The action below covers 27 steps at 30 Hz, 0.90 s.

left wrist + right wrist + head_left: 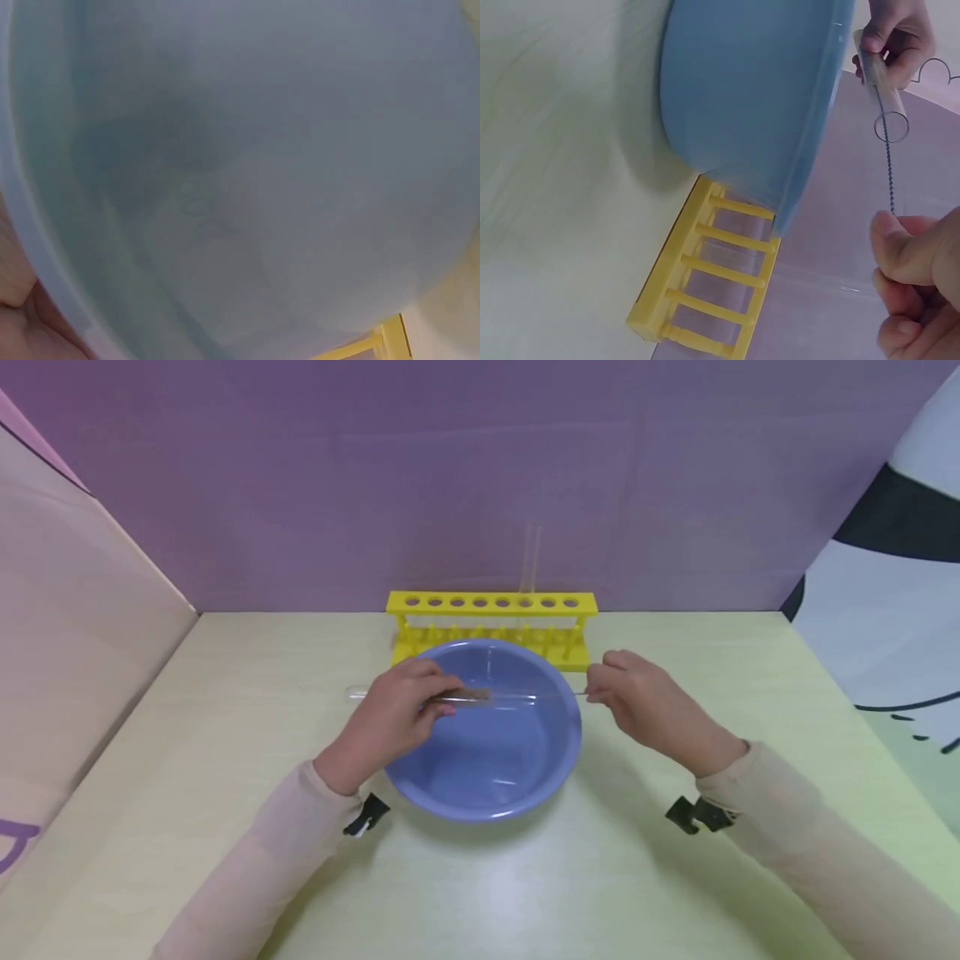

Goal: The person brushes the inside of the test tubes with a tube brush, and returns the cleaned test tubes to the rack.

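Note:
My left hand [393, 710] grips a clear glass test tube [887, 105], which lies nearly level above the blue basin [483, 760]. The tube's rounded end sticks out to the left of the fingers, and its mouth points right. Between thumb and fingers, my right hand [637, 702] pinches the thin twisted-wire handle [889, 176] of a test tube brush. That wire runs into the tube's mouth, and the brownish bristles [468, 695] show inside the tube near the left fingertips. In the left wrist view the basin's inside fills most of the frame.
Behind the basin stands a yellow test tube rack [491, 603] with a row of holes and pegs. One clear glass tube [531, 556] stands upright in it. A purple backdrop [480, 485] rises behind the pale wooden table [495, 893].

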Available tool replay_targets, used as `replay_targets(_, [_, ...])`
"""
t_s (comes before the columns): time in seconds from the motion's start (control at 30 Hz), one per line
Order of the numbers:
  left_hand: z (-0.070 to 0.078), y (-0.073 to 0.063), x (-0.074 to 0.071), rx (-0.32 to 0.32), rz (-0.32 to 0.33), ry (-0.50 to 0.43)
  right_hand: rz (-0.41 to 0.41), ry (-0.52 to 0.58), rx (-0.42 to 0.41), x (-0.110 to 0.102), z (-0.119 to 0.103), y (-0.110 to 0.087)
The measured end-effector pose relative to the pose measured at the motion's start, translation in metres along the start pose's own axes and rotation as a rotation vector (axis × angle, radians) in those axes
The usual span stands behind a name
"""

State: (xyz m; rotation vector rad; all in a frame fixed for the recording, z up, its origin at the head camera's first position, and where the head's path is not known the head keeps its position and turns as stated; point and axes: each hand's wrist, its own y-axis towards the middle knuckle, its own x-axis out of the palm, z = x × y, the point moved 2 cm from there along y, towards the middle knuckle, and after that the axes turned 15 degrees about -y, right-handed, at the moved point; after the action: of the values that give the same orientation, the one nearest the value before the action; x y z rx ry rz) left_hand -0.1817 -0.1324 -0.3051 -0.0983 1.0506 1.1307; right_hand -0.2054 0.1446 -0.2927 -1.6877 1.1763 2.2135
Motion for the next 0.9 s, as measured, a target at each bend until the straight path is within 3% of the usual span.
replay_targets(0.2, [0.0,0.001,0.0,0.036,0.021,0.052,-0.114,0.053,0.027,-0.003,0.008,0.007])
replay_targets(0.43, [0.002,-0.001,-0.002,0.019,0.021,0.132,-0.202,0.135,0.036,-0.006,0.013,0.014])
replay_targets(0.73, [0.002,-0.004,-0.006,-0.013,0.047,0.146,-0.368,0.216,0.086,-0.01,0.019,0.023])
replay_targets(0.9, [-0.001,-0.005,-0.005,-0.013,0.042,0.177,-0.469,0.288,0.155,-0.01,0.022,0.024])
